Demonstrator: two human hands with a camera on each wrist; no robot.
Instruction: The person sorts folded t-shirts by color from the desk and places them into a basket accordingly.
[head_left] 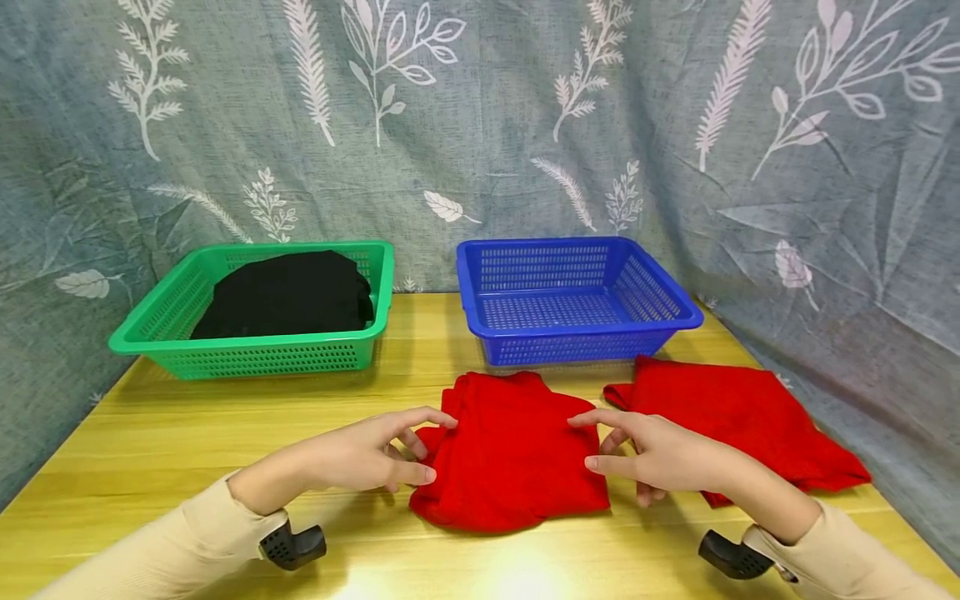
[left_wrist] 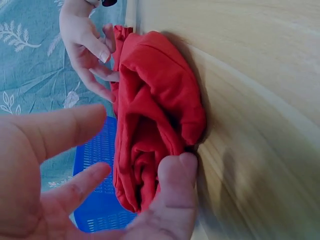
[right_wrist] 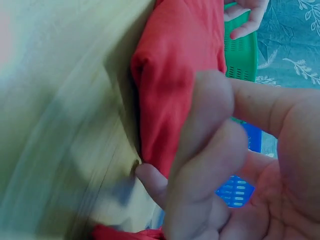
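A folded red cloth [head_left: 517, 458] lies in a thick bundle on the wooden table, in front of me. My left hand [head_left: 352, 457] is at its left side, fingers spread and loosely bent, the index fingertip over the cloth's edge. In the left wrist view, layered folds of the red cloth [left_wrist: 160, 75] face the left palm, with the thumb and fingers apart. At the right side is my right hand [head_left: 675, 454], its index finger reaching over the edge and thumb beside it. The right wrist view shows its fingers loosely bent beside the cloth [right_wrist: 170, 75], with nothing gripped.
Another red cloth [head_left: 720, 417] lies flat to the right, partly behind the right hand. A blue basket [head_left: 592, 332] stands behind the folded cloth. At the back left, a green basket [head_left: 262, 343] holds black fabric [head_left: 292, 292]. A patterned curtain [head_left: 510, 108] hangs behind the table.
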